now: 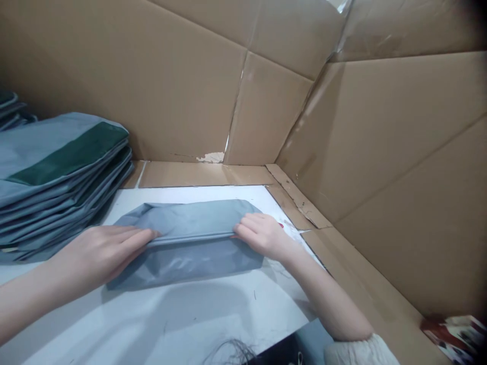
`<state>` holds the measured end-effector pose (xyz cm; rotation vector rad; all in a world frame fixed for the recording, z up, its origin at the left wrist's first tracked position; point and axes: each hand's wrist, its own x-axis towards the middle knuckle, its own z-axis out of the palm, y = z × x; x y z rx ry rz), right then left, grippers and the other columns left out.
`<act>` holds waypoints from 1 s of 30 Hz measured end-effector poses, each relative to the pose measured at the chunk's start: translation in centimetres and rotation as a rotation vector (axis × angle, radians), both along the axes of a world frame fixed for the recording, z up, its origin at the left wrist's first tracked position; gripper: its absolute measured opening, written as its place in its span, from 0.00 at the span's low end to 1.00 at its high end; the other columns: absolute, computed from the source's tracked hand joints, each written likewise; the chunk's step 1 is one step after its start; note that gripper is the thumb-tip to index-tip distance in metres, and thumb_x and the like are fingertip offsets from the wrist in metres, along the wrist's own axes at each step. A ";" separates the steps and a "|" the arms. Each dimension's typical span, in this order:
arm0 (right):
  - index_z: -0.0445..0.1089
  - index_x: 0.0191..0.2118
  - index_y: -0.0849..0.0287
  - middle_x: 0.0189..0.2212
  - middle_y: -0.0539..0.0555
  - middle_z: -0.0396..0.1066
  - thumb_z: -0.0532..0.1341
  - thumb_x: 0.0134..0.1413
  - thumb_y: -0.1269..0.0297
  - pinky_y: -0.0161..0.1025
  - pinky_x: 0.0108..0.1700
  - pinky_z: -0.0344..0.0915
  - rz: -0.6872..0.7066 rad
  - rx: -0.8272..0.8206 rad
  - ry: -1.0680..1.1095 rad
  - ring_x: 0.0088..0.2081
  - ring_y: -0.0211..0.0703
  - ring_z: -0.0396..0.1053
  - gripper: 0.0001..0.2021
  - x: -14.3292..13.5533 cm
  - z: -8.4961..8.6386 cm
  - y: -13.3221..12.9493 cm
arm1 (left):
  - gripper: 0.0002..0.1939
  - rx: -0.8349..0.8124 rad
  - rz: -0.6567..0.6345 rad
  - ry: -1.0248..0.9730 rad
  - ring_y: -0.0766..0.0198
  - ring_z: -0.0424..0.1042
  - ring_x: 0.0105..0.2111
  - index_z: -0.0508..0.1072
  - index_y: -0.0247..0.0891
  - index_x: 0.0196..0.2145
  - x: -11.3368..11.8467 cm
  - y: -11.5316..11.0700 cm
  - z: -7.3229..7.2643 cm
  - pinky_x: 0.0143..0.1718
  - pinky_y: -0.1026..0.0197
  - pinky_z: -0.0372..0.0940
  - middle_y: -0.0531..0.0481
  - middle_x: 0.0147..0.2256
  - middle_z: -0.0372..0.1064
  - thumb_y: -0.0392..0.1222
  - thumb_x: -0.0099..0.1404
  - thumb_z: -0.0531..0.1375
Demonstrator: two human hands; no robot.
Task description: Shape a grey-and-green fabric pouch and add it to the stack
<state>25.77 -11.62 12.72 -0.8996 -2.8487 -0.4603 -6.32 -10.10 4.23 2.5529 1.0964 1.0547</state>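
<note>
A grey-blue fabric piece (201,218) lies on the white tabletop, with a raised seam or fold running across its middle. My left hand (110,248) grips its left part, fingers together and thumb along the seam. At the seam's right end, the curled fingers of my right hand (262,233) pinch the cloth. Small bits of red show beside the right hand; what they belong to I cannot make out. To the left rises a stack of similar grey fabric pieces (61,152) with dark green panels.
Tall cardboard walls (182,91) stand at the back and right. Flat cardboard strips (205,174) border the white tabletop (198,314), which has loose threads on it. Another fabric pile (13,111) sits at the far left. A red and white item (456,334) is at the lower right.
</note>
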 end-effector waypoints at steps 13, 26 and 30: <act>0.48 0.55 0.54 0.52 0.58 0.56 0.66 0.37 0.51 0.45 0.49 0.60 -0.904 -0.726 0.954 0.50 0.47 0.59 0.39 0.4 -2.2 1.0 | 0.18 -0.263 0.257 -0.117 0.68 0.71 0.29 0.74 0.44 0.34 0.8 0.1 1.7 0.33 0.70 0.64 0.60 0.33 0.74 0.59 0.53 0.57; 0.44 0.58 0.52 0.58 0.61 0.49 0.51 0.50 0.41 0.48 0.51 0.59 -0.598 -0.552 1.128 0.55 0.50 0.56 0.34 1.5 -1.2 0.8 | 0.20 -0.683 0.404 -0.197 0.68 0.68 0.32 0.71 0.47 0.35 -1.2 0.6 2.5 0.33 0.72 0.61 0.61 0.33 0.71 0.62 0.50 0.57; 0.60 0.50 0.53 0.55 0.58 0.54 0.62 0.40 0.43 0.51 0.57 0.49 -0.312 -0.250 0.690 0.58 0.54 0.49 0.31 0.5 -0.3 0.6 | 0.29 -1.008 0.273 -0.257 0.65 0.69 0.33 0.67 0.46 0.45 -1.0 1.9 3.7 0.29 0.69 0.63 0.58 0.36 0.71 0.62 0.48 0.58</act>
